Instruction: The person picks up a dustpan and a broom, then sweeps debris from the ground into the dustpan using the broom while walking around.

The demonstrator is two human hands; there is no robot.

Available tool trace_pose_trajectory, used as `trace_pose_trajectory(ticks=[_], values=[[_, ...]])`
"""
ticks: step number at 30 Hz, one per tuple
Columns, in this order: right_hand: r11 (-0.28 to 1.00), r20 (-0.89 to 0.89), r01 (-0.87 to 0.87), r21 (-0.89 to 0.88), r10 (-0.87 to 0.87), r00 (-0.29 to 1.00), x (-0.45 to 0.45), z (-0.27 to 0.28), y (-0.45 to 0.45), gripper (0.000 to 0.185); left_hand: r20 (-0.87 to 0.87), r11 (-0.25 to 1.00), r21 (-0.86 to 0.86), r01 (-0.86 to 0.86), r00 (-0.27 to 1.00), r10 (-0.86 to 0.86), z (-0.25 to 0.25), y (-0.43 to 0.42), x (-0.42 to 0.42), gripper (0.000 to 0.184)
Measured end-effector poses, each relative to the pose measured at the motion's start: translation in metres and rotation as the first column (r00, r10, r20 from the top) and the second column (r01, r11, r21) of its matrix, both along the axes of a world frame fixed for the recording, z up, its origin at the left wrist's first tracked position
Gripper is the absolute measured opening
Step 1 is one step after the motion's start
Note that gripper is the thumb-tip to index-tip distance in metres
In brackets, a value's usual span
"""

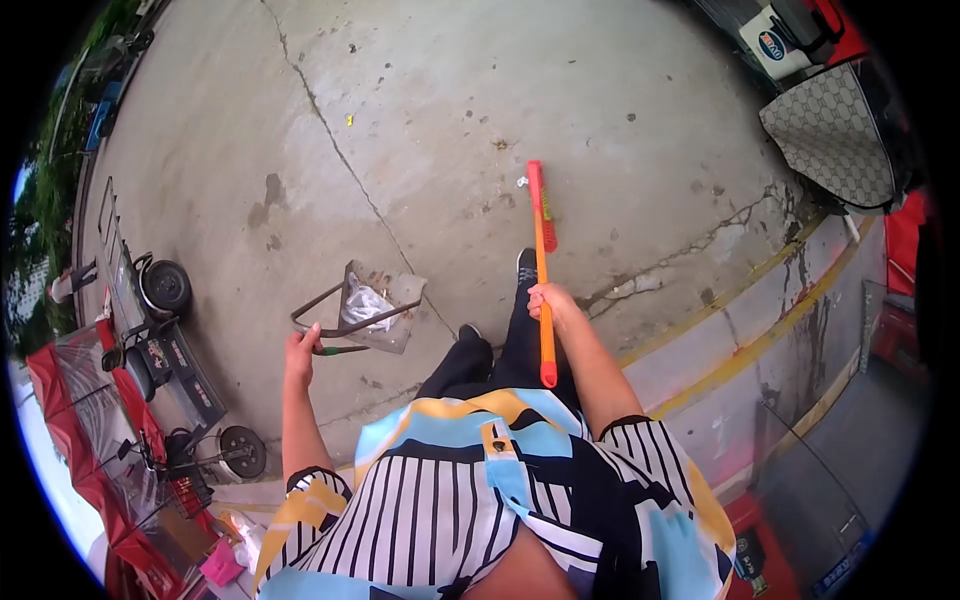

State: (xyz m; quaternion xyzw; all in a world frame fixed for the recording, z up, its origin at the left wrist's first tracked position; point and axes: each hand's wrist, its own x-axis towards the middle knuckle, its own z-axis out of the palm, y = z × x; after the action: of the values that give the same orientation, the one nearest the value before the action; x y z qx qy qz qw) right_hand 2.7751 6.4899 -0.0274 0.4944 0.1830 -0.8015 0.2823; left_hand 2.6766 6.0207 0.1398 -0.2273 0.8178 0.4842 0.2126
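My left hand (pixel 302 352) is closed round the bar handle of a metal dustpan (pixel 408 288), which hangs low or rests on the ground at the left; I cannot tell which. Crumpled clear plastic (pixel 366 306) lies in the pan. Beside the left fingers juts a thin rod with a green part (pixel 335 351), its kind unclear. Wrapped round the orange handle of a broom (pixel 545 325) is my right hand (pixel 551 298). The broom's red head and bristles are out ahead, near the ground. A small white scrap (pixel 522 182) lies beside the head.
Cracked concrete ground (pixel 430 110) stretches ahead, with a yellow scrap (pixel 350 120) on it. A parked cart with wheels (pixel 165 286) and a red-covered vehicle (pixel 75 440) stand left. At the right are a yellow-edged step (pixel 740 375) and a vehicle with a patterned cover (pixel 830 135).
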Motion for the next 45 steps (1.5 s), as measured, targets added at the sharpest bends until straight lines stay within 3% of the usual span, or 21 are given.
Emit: trace_pose_trajectory(ticks=[3,6,8,10,12,15,18,20,22,26,28,31,34,38,41,44,45], values=[[0.994,-0.119,-0.074,0.083,0.084,0.989,-0.016,0.050,0.027,0.019,0.021,0.998,0.003,-0.063,0.998,0.062,0.005,0.005,-0.005,0.032],[0.874,-0.096,-0.316,0.370,0.374,0.922,-0.034,0.072,0.048,0.017,-0.005,0.994,0.016,-0.104,0.995,0.104,-0.001,0.003,0.004,0.027],[0.593,0.087,-0.482,0.645,0.570,0.817,-0.085,0.070,0.069,0.025,-0.001,0.994,0.003,-0.108,0.994,0.108,0.000,0.001,0.000,0.025],[0.278,0.262,-0.578,0.767,0.687,0.678,-0.139,0.021,0.095,0.037,0.008,0.994,-0.009,-0.110,0.994,0.110,0.000,-0.001,-0.006,0.024],[0.025,0.399,-0.624,0.781,0.749,0.529,-0.181,-0.016,0.100,0.027,0.019,0.995,0.025,-0.101,0.995,0.101,-0.003,-0.008,-0.001,0.023],[-0.004,0.432,-0.719,0.695,0.802,0.413,-0.217,-0.042,0.085,0.018,0.044,0.999,0.025,-0.026,0.999,0.025,0.003,-0.008,-0.015,0.022],[0.122,0.344,-0.673,0.729,0.785,0.515,-0.177,-0.059,0.033,0.020,0.080,0.997,0.051,0.061,0.995,-0.065,-0.019,-0.033,-0.030,0.021],[0.005,0.401,-0.671,0.742,0.798,0.450,-0.138,-0.050,0.007,0.023,0.089,0.992,0.075,0.100,0.990,-0.106,-0.033,-0.047,-0.046,0.022],[0.016,0.395,-0.766,0.643,0.850,0.350,-0.110,-0.020,-0.008,0.027,0.097,0.986,0.049,0.157,0.982,-0.161,-0.044,-0.055,-0.067,0.030],[-0.281,0.538,-0.811,0.513,0.842,0.049,-0.048,-0.006,-0.049,0.035,0.123,0.936,0.009,0.352,0.928,-0.350,-0.077,-0.086,-0.111,0.040],[-0.129,0.459,-0.771,0.623,0.859,0.228,-0.026,0.037,-0.079,0.038,0.163,0.905,0.039,0.423,0.891,-0.423,-0.084,-0.098,-0.126,0.043],[0.017,0.484,-0.760,0.650,0.761,0.431,0.000,0.079,-0.134,0.040,0.173,0.851,0.055,0.523,0.834,-0.524,-0.095,-0.113,-0.146,0.039],[-0.009,0.509,-0.724,0.689,0.718,0.475,-0.019,0.060,-0.152,0.042,0.153,0.799,0.092,0.594,0.785,-0.601,-0.124,-0.124,-0.152,0.041],[-0.013,0.543,-0.741,0.671,0.688,0.480,-0.091,0.005,-0.168,0.030,0.156,0.727,0.104,0.679,0.711,-0.686,-0.128,-0.116,-0.171,0.044],[-0.102,0.600,-0.757,0.645,0.682,0.420,-0.060,-0.044,-0.195,0.025,0.224,0.636,0.017,0.772,0.617,-0.755,-0.137,-0.113,-0.181,0.043],[0.033,0.499,-0.770,0.637,0.744,0.444,-0.003,-0.021,-0.213,0.027,0.120,0.592,0.084,0.802,0.582,-0.805,-0.163,-0.110,-0.187,0.046],[0.264,0.409,-0.755,0.600,0.710,0.573,0.003,0.006,-0.218,0.028,0.138,0.545,0.037,0.838,0.536,-0.833,-0.168,-0.106,-0.189,0.048]])
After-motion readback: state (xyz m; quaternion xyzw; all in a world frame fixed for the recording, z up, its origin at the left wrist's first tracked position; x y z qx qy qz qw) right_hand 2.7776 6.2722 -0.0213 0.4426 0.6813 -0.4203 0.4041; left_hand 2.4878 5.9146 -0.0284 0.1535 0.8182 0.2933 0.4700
